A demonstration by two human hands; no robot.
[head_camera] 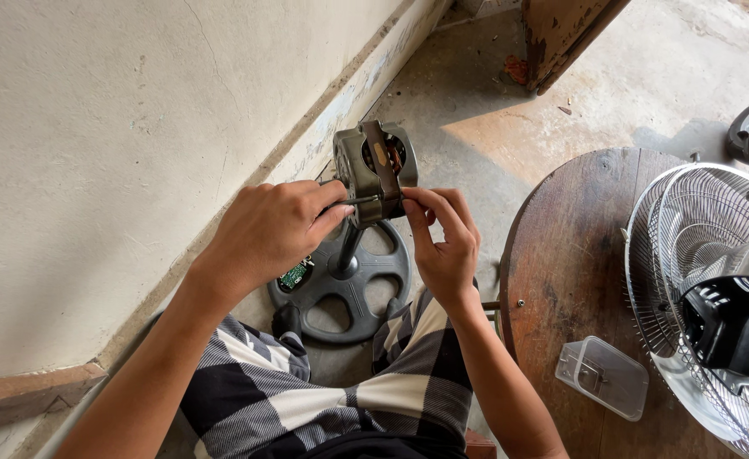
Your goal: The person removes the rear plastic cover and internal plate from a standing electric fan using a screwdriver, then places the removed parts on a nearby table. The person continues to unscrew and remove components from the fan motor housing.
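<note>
From the head camera, the left hand (268, 234) is closing its fingers around a thin tool (359, 201), pressing its tip into the grey fan motor housing (373, 174). The right hand (444, 242) is pinching that housing's right edge with its fingertips. Below the housing, a round fan base (347, 285) is lying on the floor; right of it, a wire fan guard (702, 289) is resting on a round wooden table (566, 263)

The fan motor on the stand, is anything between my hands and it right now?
Nothing visible. The left hand holds a thin tool against the fan motor, and the right hand fingers touch its side. The round wooden table sits off to the right.
</note>
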